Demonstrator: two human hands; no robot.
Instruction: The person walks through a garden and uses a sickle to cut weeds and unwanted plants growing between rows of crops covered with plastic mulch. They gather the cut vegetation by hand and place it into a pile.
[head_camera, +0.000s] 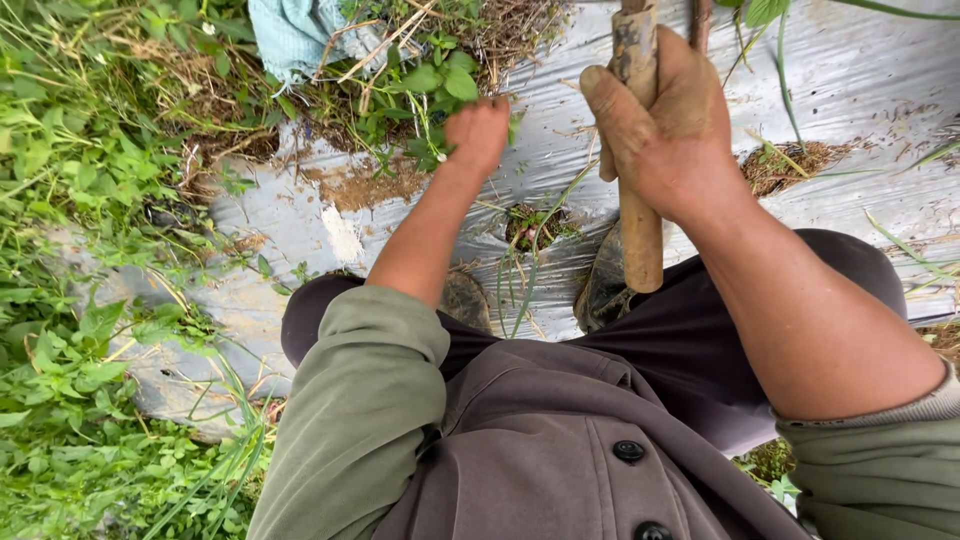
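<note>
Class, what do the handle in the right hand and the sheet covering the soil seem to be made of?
Handle: probably wood, bare and mud-smeared; its tan, rough, rounded shaft suggests so. The right hand grips it.
Sheet: likely thin plastic film, silvery and glossy; it wrinkles and is cut with planting holes.

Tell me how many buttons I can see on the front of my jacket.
2. One dark button sits on the jacket placket below the right hand gripping the wooden handle; a second button is cut by the bottom edge. Others may be hidden.
</note>
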